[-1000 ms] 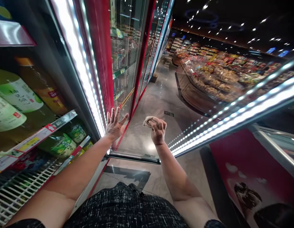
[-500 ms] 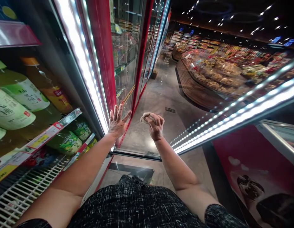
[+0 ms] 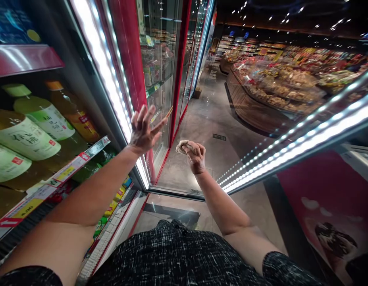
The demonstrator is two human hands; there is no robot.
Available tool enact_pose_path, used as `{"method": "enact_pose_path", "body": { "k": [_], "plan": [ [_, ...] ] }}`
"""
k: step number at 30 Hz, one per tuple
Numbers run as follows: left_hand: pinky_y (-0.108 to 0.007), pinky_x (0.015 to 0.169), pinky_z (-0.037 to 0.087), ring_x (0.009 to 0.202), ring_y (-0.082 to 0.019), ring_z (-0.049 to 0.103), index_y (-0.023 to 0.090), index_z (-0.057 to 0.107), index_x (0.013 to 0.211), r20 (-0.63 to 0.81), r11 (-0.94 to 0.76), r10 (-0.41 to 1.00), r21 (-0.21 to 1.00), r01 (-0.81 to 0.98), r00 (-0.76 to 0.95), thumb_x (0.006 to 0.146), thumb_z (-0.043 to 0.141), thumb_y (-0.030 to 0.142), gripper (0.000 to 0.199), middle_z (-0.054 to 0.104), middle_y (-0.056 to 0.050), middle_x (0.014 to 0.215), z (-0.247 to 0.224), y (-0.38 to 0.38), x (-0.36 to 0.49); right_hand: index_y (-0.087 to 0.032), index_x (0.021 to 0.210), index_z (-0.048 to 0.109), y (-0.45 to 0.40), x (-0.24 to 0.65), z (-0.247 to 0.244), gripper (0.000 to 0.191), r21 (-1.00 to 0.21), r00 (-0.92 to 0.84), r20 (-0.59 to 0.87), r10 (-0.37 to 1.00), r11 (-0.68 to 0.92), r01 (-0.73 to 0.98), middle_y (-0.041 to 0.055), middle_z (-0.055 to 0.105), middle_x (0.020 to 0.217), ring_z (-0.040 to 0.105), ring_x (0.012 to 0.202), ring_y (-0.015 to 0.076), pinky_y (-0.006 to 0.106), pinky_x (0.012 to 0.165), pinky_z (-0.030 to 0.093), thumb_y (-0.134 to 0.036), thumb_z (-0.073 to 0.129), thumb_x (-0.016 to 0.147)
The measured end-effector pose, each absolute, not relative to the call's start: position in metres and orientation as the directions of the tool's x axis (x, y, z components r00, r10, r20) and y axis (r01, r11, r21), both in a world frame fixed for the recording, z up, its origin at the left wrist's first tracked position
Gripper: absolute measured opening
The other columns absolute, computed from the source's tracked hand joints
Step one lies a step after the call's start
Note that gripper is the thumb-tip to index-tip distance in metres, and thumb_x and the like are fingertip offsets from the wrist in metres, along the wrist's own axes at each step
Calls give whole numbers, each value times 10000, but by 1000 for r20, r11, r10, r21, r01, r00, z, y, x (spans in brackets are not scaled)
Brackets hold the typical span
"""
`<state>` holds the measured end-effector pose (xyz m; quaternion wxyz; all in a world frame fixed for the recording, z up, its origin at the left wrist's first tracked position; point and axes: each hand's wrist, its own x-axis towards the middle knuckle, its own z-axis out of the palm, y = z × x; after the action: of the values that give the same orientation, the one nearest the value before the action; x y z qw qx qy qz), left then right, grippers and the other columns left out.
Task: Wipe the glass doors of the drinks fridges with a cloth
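My right hand (image 3: 197,158) is closed around a folded beige cloth (image 3: 184,147), held up near the inner side of a glass door (image 3: 198,119). Whether the cloth touches the glass I cannot tell. Further left, my left hand (image 3: 144,129) is raised with its fingers spread and nothing in it, beside the lit strip (image 3: 108,67) on the cooler's frame. The door stands ajar, edged by a bottom rail (image 3: 178,193) and a second bright strip (image 3: 293,155) on the right.
Bottled drinks (image 3: 35,131) fill the cooler shelf at left, above a price rail (image 3: 61,172). Through the glass, a wooden display stand (image 3: 249,103) heaped with packaged goods is visible. A red freezer panel (image 3: 315,198) stands at lower right.
My left hand has lifted up and slightly left, its fingers now partly bent. The cloth in my right hand stays almost where it was. The view has shifted slightly.
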<state>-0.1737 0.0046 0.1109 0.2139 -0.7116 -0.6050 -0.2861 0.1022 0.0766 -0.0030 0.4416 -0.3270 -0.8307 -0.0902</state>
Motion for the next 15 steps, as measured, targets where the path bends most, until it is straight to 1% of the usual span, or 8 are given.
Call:
{"method": "enact_pose_path", "body": {
  "k": [1, 2, 3, 4, 6, 9, 11, 15],
  "plan": [
    [-574, 1282, -49, 1604, -299, -106, 321, 533, 1493, 693, -187, 709, 8, 982, 129, 1011, 536, 393, 487, 35, 96, 1758, 126, 13, -183, -345, 1208, 772, 74, 102, -7, 353, -130, -420, 777, 469, 772, 622, 45, 718, 1297, 566, 1224, 226, 402, 1097, 468, -139, 597, 982],
    [-593, 1269, -87, 1588, -304, -168, 316, 470, 1535, 705, -179, 694, -23, 984, 143, 1011, 543, 420, 539, -28, 100, 1755, 141, 21, -191, -347, 1215, 769, 71, 101, -11, 361, -119, -449, 757, 474, 777, 618, 43, 716, 1305, 568, 1224, 226, 405, 1096, 467, -134, 598, 978],
    [-612, 1262, -102, 1571, -306, -227, 313, 419, 1567, 698, -178, 697, -52, 983, 163, 988, 594, 443, 619, -67, 91, 1754, 154, 27, -196, -348, 1215, 767, 69, 101, -14, 368, -109, -479, 738, 476, 784, 611, 40, 717, 1307, 571, 1218, 224, 403, 1091, 466, -127, 600, 974],
    [-634, 1259, -113, 1549, -312, -284, 309, 401, 1582, 688, -176, 705, -63, 982, 170, 938, 677, 459, 717, -70, 81, 1755, 165, 31, -200, -347, 1210, 768, 67, 100, -15, 368, -102, -501, 725, 473, 792, 601, 38, 721, 1303, 574, 1209, 221, 398, 1083, 465, -123, 600, 972],
    [-657, 1267, -103, 1536, -307, -326, 351, 385, 1597, 646, -144, 750, -52, 988, 143, 840, 794, 502, 873, -24, 63, 1759, 181, 32, -201, -338, 1191, 775, 67, 97, -10, 350, -98, -501, 736, 455, 804, 586, 37, 727, 1293, 572, 1202, 216, 386, 1072, 456, -125, 596, 978],
    [-700, 1261, -85, 1545, -311, -316, 419, 340, 1610, 610, -128, 785, -10, 992, 108, 796, 827, 521, 955, 42, 50, 1761, 187, 27, -196, -345, 1216, 765, 73, 90, 3, 345, -106, -425, 797, 430, 791, 602, 37, 715, 1322, 552, 1235, 221, 393, 1088, 422, -148, 588, 995],
    [-723, 1252, -72, 1558, -333, -286, 436, 321, 1613, 617, -137, 781, 19, 990, 96, 786, 832, 524, 976, 50, 41, 1763, 184, 25, -195, -357, 1242, 753, 78, 86, 7, 352, -93, -391, 829, 400, 788, 609, 35, 710, 1335, 545, 1246, 226, 398, 1088, 410, -162, 586, 1002],
    [-738, 1251, 3, 1585, -371, -196, 448, 326, 1610, 613, -209, 783, 109, 972, 100, 756, 848, 527, 1004, 78, -2, 1764, 179, 31, -199, -338, 1250, 752, 76, 81, -11, 316, 15, -482, 826, 291, 844, 536, 33, 731, 1290, 560, 1204, 219, 368, 1045, 429, -201, 591, 1014]
  ]
}}
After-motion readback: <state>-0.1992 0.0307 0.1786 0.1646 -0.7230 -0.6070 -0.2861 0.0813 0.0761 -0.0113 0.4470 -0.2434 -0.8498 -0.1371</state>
